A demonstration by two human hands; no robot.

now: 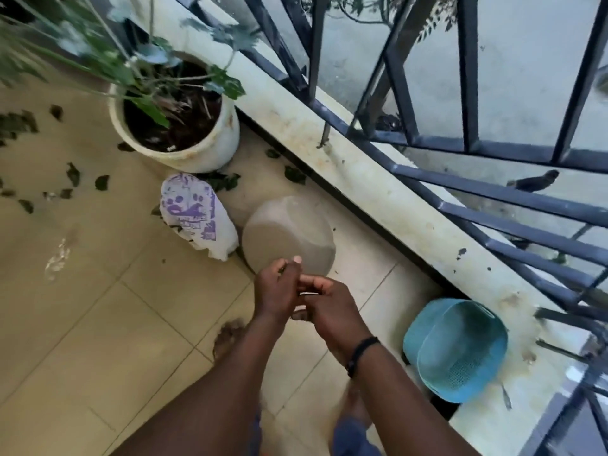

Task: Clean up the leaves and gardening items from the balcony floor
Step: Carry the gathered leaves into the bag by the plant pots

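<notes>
Dark fallen leaves lie scattered over the tiled balcony floor at the left, and more leaves lie beside the wall. A white bag with purple print lies on the floor next to an overturned grey bowl. My left hand and my right hand are held together above the floor in front of the bowl, fingers curled against each other. Something small and dark seems pinched between them, but I cannot make out what it is.
A white pot with a green plant stands by the low wall. A dark metal railing runs along the wall. A blue plastic basket lies tipped on the wall at the right. My bare foot is on the tiles.
</notes>
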